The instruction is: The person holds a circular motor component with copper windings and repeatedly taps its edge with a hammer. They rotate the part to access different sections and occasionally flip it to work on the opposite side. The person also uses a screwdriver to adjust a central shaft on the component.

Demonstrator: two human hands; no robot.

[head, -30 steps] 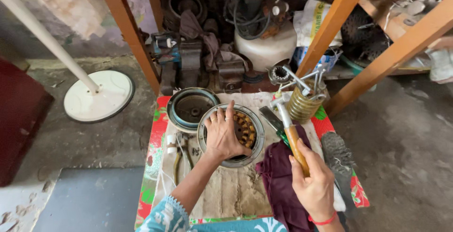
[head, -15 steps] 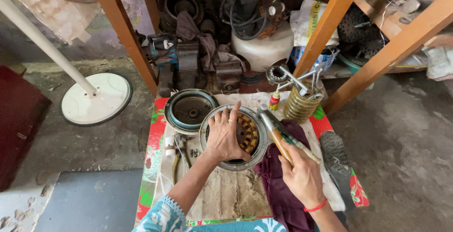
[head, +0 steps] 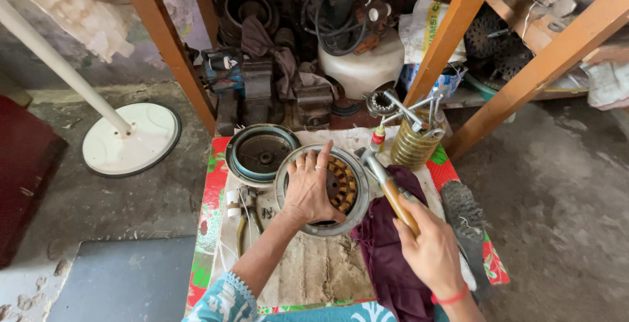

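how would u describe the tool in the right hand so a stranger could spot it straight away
On the small table with the red flowered cover, look just right of the round motor housing under the left hand. The hammer slants over a maroon cloth; only it has a wooden handle, gripped by the right hand.

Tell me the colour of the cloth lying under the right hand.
Dark maroon cloth, beneath the right hand; the head view shows it.

The left hand [head: 309, 188] hides part of the motor housing [head: 347, 188]; both forearms leave the bottom edge.
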